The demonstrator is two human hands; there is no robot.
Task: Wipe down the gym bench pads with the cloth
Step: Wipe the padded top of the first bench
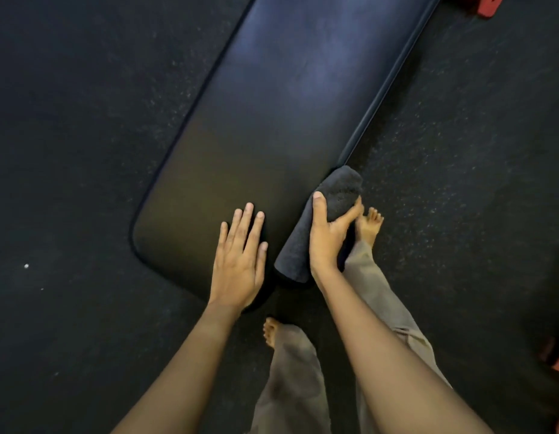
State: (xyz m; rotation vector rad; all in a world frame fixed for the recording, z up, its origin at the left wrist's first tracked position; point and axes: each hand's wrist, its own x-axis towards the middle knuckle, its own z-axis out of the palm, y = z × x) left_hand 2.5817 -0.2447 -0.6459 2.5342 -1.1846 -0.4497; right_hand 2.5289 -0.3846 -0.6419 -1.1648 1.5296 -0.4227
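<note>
Item: dark cloth, thick terry pile, folded into a long pad and draped over the side edge of the bench at its near end, directly under the right hand. The right hand is clamped on the cloth, thumb on the top face, fingers curled round the outer side, pressing it to the edge piping. The left hand lies flat and spread, fingers apart, on the bench pad just beside the cloth, holding nothing and seemingly bracing. Handling, as judged: the cloth looks soft, light and limp, likely to unfold or bunch if dragged by a corner, so it is best held across the middle of the fold with a flat palm. The bench pad looks smooth, firm and faintly glossy, probably vinyl, so the cloth should slide freely; a pale hazy patch shows ahead of both hands toward the far end. Surroundings: speckled black floor on every side, a bare foot just beyond the right hand, and a red frame part far ahead. Markings: no brand, label or writing readable on cloth or bench.
</note>
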